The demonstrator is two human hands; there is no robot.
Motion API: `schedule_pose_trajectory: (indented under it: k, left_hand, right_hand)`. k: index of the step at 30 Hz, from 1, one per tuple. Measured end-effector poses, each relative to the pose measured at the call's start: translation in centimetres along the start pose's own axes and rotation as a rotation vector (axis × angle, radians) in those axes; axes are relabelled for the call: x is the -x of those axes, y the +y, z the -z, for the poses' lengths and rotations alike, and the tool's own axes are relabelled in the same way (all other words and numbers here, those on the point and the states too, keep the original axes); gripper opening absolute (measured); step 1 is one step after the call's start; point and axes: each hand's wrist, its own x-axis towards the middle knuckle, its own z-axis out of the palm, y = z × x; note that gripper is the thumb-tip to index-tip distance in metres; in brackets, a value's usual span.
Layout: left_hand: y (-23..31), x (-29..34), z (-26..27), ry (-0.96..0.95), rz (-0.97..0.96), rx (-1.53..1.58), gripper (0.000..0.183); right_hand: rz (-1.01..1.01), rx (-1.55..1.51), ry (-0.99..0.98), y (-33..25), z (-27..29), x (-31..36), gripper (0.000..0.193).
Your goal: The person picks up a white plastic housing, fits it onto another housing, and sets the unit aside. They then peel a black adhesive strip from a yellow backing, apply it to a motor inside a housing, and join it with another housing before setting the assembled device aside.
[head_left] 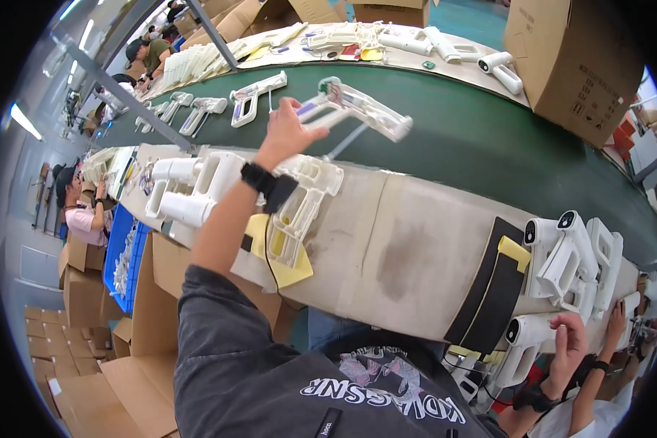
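Observation:
My left hand [288, 135], with a black band at the wrist, reaches over the green conveyor belt. It is closed on the near end of a white pistol-shaped plastic housing half [372, 113], with a green circuit board and wires inside. A thin light rod hangs below this housing. My right hand [568, 347] is at the lower right, fingers loosely bent and apart, with nothing visible in it. Beside it is a white handheld device [522, 332] with a dark round end. On the bench near my left forearm, open white housing halves [296, 219] lie over a yellow sheet [293, 271].
More white devices [573, 252] stand at the bench's right, next to black foam strips [485, 292]. Several housings [252, 95] lie along the belt [445, 135]. A large carton [580, 69] stands far right, a blue bin [126, 255] left. A co-worker's hand [617, 321] is close on my right.

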Motion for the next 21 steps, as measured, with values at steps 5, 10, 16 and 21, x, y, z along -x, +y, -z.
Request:
schedule_pose_trajectory:
  k: [5, 10, 16, 21]
  left_hand:
    - [5.2, 14.5, -0.7, 0.033, -0.099, 0.076, 0.078]
    - [7.9, 25.1, -4.4, 0.075, -0.058, 0.205, 0.071]
    - [9.5, 31.1, -8.7, 0.212, 0.065, 0.281, 0.071]
    - [9.2, 32.6, -7.5, 0.140, 0.073, 0.321, 0.067]
  right_hand:
    - [-0.009, -0.201, -0.169, -0.7, -5.5, 0.8, 0.013]
    - [-0.042, -0.286, -0.353, -2.4, -11.0, 1.9, 0.016]
    - [-0.041, -0.314, -0.437, -3.5, -14.3, 1.5, 0.018]
    - [-0.013, -0.270, -0.535, -3.5, -16.3, 0.6, 0.018]
